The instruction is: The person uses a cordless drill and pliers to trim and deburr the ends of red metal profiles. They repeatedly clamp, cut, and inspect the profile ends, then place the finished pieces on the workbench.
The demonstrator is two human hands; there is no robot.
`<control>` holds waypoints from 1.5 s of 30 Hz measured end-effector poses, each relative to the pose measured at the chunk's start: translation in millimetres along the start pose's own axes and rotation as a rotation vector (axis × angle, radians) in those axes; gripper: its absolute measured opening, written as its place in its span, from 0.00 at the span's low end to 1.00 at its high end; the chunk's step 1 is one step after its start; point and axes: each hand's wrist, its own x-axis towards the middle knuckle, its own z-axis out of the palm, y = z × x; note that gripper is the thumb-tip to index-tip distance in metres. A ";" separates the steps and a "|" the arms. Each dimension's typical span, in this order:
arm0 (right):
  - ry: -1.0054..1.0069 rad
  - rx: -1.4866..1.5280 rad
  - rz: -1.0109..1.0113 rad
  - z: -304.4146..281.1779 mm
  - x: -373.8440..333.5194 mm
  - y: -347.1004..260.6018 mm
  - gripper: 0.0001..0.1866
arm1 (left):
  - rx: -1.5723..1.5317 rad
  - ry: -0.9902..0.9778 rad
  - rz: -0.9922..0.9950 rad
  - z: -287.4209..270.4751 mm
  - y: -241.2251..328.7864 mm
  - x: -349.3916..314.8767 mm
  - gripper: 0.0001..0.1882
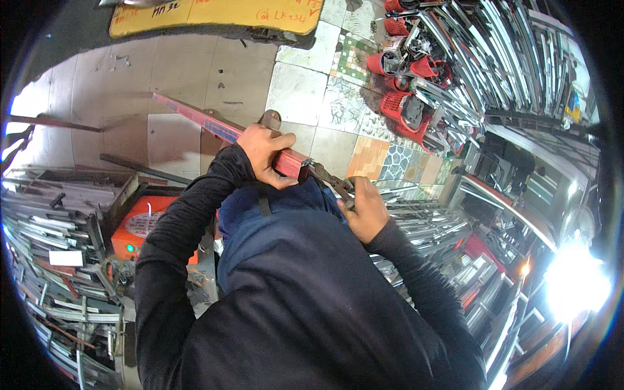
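My left hand (265,155) is closed around a long red metal tube (291,164) near its open end. From that end, which lies in front of my lap, the tube runs away to the far left. In my right hand (366,211) is a dark, narrow metal hand tool (330,181), its exact kind too small to tell. The tool's far tip sits close beside the tube's open end; whether they touch I cannot tell. My right fingers wrap the tool's near end and cover part of it.
Red plastic baskets (394,104) of scrap stand at the right, before racks of metal bars (507,58). An orange machine (138,227) with a green light is at my left, by stacked metal lengths (49,221). A yellow board (214,18) lies far ahead on the tiled floor (175,71).
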 end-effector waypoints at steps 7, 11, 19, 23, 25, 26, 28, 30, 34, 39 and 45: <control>0.455 0.120 -0.040 -6.4 7.2 -37.2 0.30 | 0.081 0.221 -0.062 -39.4 53.0 37.1 0.36; 0.579 0.231 -0.119 -36.1 6.0 -54.2 0.34 | 0.087 0.303 -0.051 -59.5 88.5 49.8 0.38; 0.478 0.156 -0.156 -72.7 -27.9 -57.8 0.37 | 0.145 0.307 -0.190 -58.3 134.3 37.5 0.39; 0.467 -0.018 -0.179 -86.5 -40.2 -55.2 0.31 | 0.118 0.318 -0.206 -54.8 141.2 31.1 0.38; 0.457 -0.070 -0.246 -95.0 -43.8 -56.6 0.29 | 0.103 0.313 -0.224 -55.0 145.7 27.8 0.38; 0.447 -0.100 -0.273 -100.2 -45.6 -57.3 0.28 | 0.101 0.319 -0.224 -55.5 148.0 26.9 0.38; 0.416 -0.154 -0.295 -109.7 -50.8 -59.9 0.25 | 0.072 0.335 -0.223 -57.2 154.0 25.5 0.38; 0.434 -0.212 -0.333 -119.0 -51.2 -60.4 0.22 | 0.112 0.335 -0.206 -61.1 159.8 26.8 0.37; 0.449 -0.179 -0.364 -127.5 -40.4 -60.2 0.17 | 0.011 0.392 -0.264 -61.9 179.6 27.9 0.34; 0.401 -0.037 -0.367 -140.8 -28.8 -51.8 0.15 | 0.093 0.469 -0.091 -65.3 185.8 36.6 0.29; -0.019 0.554 -0.303 -159.5 -28.7 -43.3 0.29 | 0.117 0.361 -0.145 -75.6 169.1 23.0 0.24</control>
